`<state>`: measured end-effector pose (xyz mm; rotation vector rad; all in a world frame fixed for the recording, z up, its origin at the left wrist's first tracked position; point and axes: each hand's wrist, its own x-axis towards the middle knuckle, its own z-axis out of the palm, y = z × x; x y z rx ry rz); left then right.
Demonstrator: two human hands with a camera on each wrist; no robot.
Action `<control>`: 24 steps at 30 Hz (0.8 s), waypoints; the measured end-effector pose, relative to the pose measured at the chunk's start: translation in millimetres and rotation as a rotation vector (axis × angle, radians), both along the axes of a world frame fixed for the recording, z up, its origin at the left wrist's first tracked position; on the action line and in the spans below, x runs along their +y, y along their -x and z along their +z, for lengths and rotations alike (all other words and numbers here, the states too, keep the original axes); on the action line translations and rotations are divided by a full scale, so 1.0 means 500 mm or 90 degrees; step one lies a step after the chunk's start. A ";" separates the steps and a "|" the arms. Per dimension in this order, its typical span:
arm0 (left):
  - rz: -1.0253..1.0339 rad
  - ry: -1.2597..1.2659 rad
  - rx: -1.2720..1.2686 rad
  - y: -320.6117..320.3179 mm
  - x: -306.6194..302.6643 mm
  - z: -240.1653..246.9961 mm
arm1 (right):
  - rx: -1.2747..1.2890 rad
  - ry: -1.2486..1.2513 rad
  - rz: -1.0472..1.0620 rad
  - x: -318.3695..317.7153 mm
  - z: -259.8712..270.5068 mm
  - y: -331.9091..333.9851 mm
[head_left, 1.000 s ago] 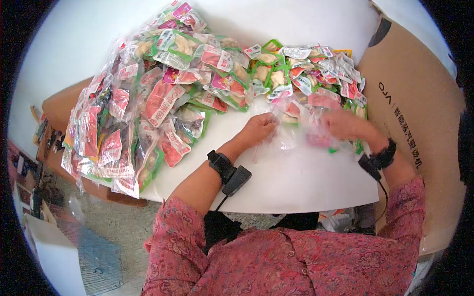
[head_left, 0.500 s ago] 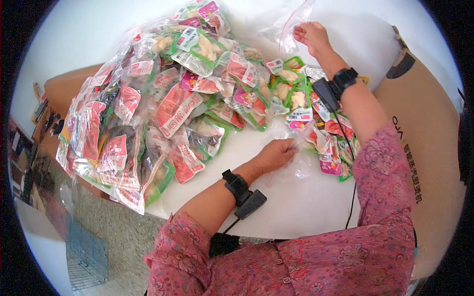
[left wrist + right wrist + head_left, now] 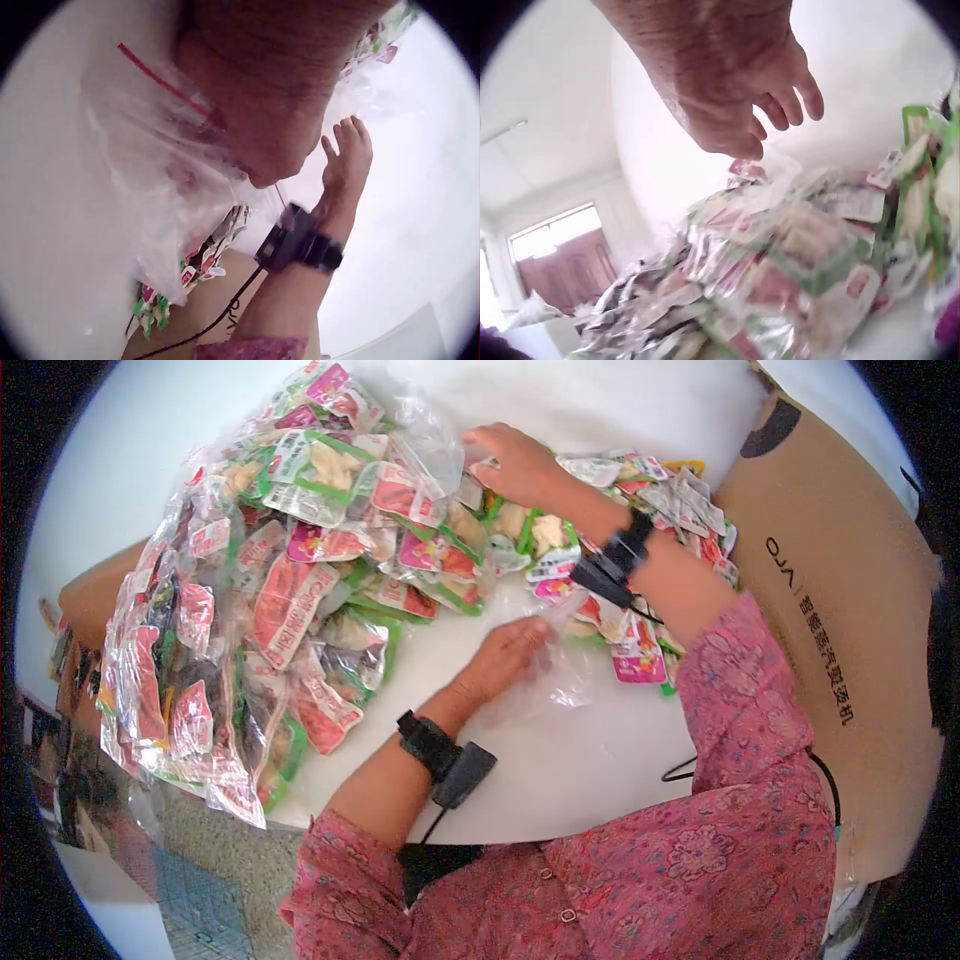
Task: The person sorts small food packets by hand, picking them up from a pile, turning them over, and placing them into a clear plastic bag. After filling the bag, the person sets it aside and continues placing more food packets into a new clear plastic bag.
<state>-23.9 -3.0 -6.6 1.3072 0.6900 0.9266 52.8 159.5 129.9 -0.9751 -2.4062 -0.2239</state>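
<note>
Left fingers [image 3: 535,632]: curled on the mouth of the clear bag [image 3: 550,685], pinching its film; the left hand [image 3: 505,655] lies low on the tabletop [image 3: 580,760].
Clear bag: under and just beyond the left fingers, lying on the tabletop; red seal strip [image 3: 161,79] at its mouth.
Right fingers [image 3: 787,105]: relaxed, holding nothing; the right hand [image 3: 515,460] is over the snack packets [image 3: 300,580], contact cannot be told.
Snack packets: heaped beneath the right fingers, spreading well left of both hands.
Cardboard box [image 3: 840,610]: well right of both hands.

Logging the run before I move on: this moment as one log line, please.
left hand: holds clear bag on white table | right hand: open, empty, over snack packet pile
</note>
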 end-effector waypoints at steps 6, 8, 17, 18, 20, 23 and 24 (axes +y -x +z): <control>0.063 0.069 -0.075 0.005 0.028 -0.010 | 0.119 -0.030 0.073 -0.276 -0.048 -0.149; 0.074 0.127 -0.144 -0.001 0.017 0.007 | 0.096 -0.010 0.058 -0.335 -0.070 -0.188; 0.140 -0.042 -0.068 -0.020 0.033 -0.031 | 0.033 0.207 0.009 -0.409 -0.107 -0.249; 0.140 -0.100 0.039 -0.022 0.031 -0.029 | 0.045 0.171 -0.004 -0.391 -0.097 -0.244; 0.128 -0.150 0.093 -0.024 0.025 -0.032 | 0.052 0.130 -0.012 -0.346 -0.071 -0.228; 0.139 -0.241 0.205 -0.020 0.023 -0.031 | 0.165 0.364 -0.071 -0.266 -0.031 -0.177; 0.134 -0.258 0.251 -0.018 0.021 -0.027 | 0.163 0.320 -0.019 -0.225 -0.041 -0.155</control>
